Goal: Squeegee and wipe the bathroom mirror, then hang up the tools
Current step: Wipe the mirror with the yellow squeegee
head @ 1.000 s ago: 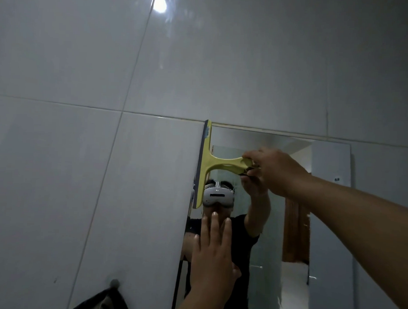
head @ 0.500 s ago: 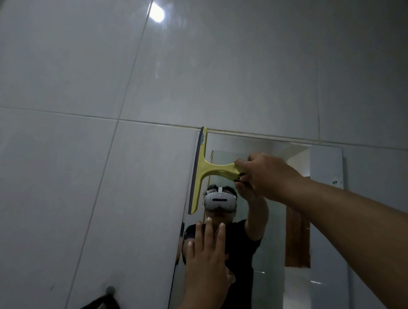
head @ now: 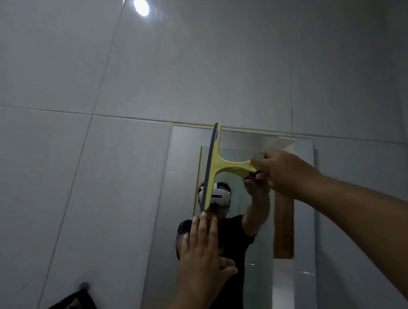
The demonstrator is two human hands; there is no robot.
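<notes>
1. The rectangular frameless wall mirror (head: 293, 226) is mounted on large glossy grey wall tiles (head: 82, 173); its top edge runs just under a horizontal grout line.
2. The yellow plastic T-shaped squeegee with a dark rubber blade (head: 217, 164) stands with its blade near vertical against the upper part of the glass, top end at the mirror's top edge, well in from the left edge.
3. The right hand (head: 283, 172) is wrapped around the end of the squeegee handle, fingers curled tight on it.
4. The left hand (head: 202, 253) lies flat on the lower glass, fingers straight and held close together, thumb out to the side. The fingertips sit just below the blade's lower end.
5. A dark cloth (head: 75, 302) hangs from a round wall hook (head: 84, 285) at lower left, beside the mirror.
</notes>
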